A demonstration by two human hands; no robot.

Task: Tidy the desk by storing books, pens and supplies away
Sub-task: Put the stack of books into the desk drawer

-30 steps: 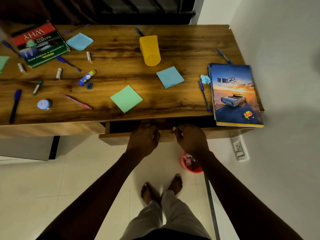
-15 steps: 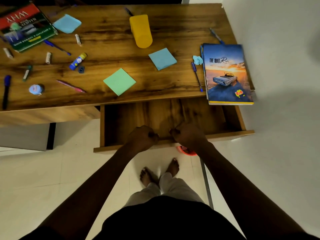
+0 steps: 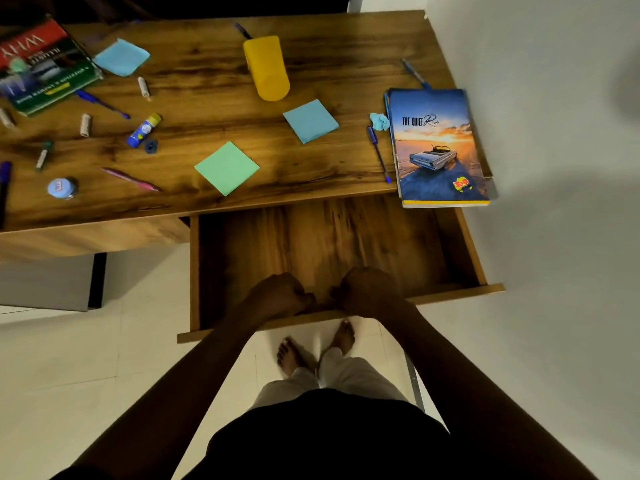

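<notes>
Your left hand (image 3: 277,295) and right hand (image 3: 369,289) sit side by side at 6 o'clock, both clenched over the front panel of the drawer (image 3: 450,296), knuckles up and nearly touching. The drawer is pulled well out from under the tabletop (image 3: 311,46), and its wooden floor shows bare.

Just above the drawer, at the tabletop's near edge, a green sticky pad (image 3: 227,168) lies flat, with a blue sticky pad (image 3: 310,120) toward 1 o'clock of it. At 3 o'clock, the notebook with the car cover (image 3: 436,147) overhangs the tabletop's front edge, above the drawer's right corner. A blue pen (image 3: 378,154) lies just beside its left edge, and a crumpled blue scrap (image 3: 380,121) touches the cover near the pen's top. Another pen (image 3: 415,73) lies just beyond the notebook.

At 12 o'clock a yellow cup (image 3: 266,67) lies on its side. Toward 10 o'clock are a glue stick (image 3: 143,129), a pink pen (image 3: 131,180), a second blue pen (image 3: 102,103) and a round blue-lidded item (image 3: 62,188). At the far 10 o'clock corner, a green and red book (image 3: 41,67) lies next to another blue sticky pad (image 3: 121,57)
</notes>
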